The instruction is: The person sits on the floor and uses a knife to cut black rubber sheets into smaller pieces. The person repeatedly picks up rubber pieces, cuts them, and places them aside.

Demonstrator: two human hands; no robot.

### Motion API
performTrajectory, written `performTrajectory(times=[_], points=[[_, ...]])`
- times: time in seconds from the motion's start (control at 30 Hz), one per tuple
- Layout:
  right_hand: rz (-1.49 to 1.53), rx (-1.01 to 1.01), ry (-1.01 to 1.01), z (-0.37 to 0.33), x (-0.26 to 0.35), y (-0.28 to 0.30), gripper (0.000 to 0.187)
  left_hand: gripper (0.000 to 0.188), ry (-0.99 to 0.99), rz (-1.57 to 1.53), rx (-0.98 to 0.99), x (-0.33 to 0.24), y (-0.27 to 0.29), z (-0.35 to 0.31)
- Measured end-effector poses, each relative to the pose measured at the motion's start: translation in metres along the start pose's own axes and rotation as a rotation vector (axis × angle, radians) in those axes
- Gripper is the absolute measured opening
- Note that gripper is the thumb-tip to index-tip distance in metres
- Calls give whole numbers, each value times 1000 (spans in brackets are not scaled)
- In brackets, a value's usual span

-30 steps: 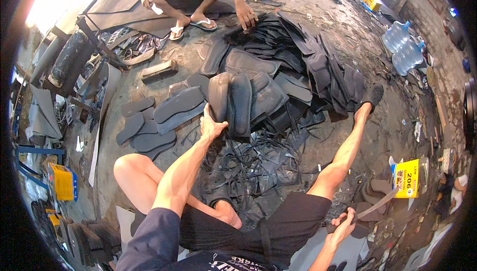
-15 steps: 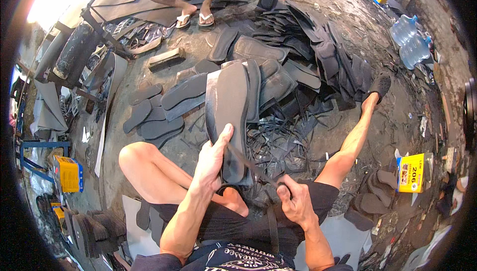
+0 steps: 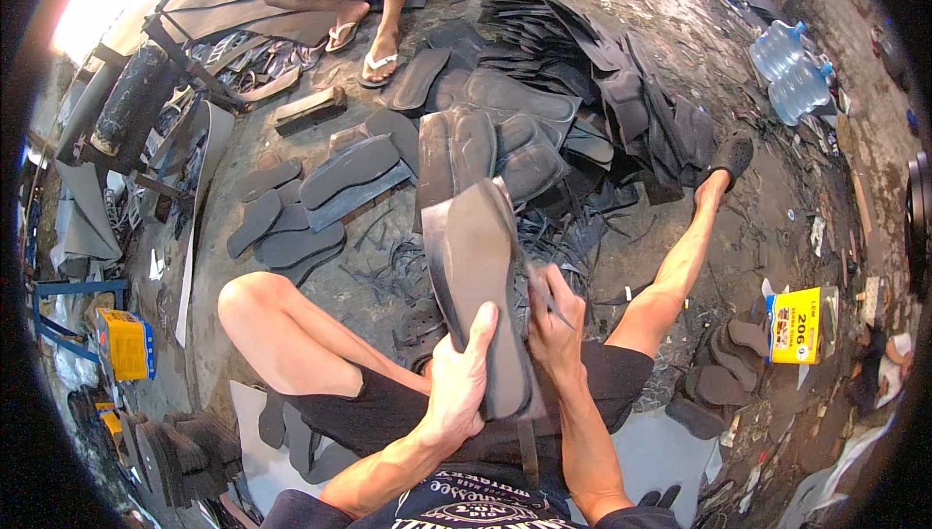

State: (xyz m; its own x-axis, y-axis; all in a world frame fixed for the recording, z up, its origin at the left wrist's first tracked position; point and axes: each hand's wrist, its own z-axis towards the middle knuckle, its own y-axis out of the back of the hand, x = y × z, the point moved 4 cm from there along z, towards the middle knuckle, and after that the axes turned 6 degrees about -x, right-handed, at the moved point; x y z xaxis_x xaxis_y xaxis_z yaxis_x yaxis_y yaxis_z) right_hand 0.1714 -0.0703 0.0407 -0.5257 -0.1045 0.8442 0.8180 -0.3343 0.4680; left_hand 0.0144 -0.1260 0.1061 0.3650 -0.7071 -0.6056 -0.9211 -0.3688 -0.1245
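Note:
My left hand point(image 3: 458, 374) grips the near part of a grey foam shoe sole point(image 3: 481, 247), thumb pressed flat on top. The sole is layered on a darker sheet whose edge shows along its left side. At the sole's right edge is my right hand point(image 3: 557, 323), its fingers closed round a thin, dark, blade-like tool point(image 3: 537, 286). Motion blurs the tool, and its handle is hidden in the fist. Below, a narrow dark strip point(image 3: 529, 451) hangs over my lap between my forearms.
Dark moulded soles point(image 3: 524, 97) lie heaped ahead, with loose cut soles point(image 3: 349, 175) left of them. Black offcuts point(image 3: 573, 223) litter the floor. Yellow boxes point(image 3: 796, 325) stand at both sides, and water bottles point(image 3: 791, 73) far right. Another person's sandalled foot point(image 3: 379, 63) is beyond the heap.
The sole has come lower and nearer, tilting its far end. My right hand moved up and forward from near my lap to the sole's right edge. The other person's legs shifted.

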Motion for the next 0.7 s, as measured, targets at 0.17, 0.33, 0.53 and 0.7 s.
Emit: performTrajectory(times=[0.17, 0.33, 0.53, 0.7], points=[[854, 376, -560, 5, -8, -4, 52, 57, -89, -14, 53, 52, 28, 10], [306, 312, -460, -32, 35, 13, 60, 57, -220, -101, 137, 30, 53, 43], [220, 444, -469, -59, 46, 23, 53, 43, -247, -52, 49, -11, 53, 78], [-37, 236, -265, -105, 39, 35, 60, 41, -308, -124, -41, -44, 39, 64]])
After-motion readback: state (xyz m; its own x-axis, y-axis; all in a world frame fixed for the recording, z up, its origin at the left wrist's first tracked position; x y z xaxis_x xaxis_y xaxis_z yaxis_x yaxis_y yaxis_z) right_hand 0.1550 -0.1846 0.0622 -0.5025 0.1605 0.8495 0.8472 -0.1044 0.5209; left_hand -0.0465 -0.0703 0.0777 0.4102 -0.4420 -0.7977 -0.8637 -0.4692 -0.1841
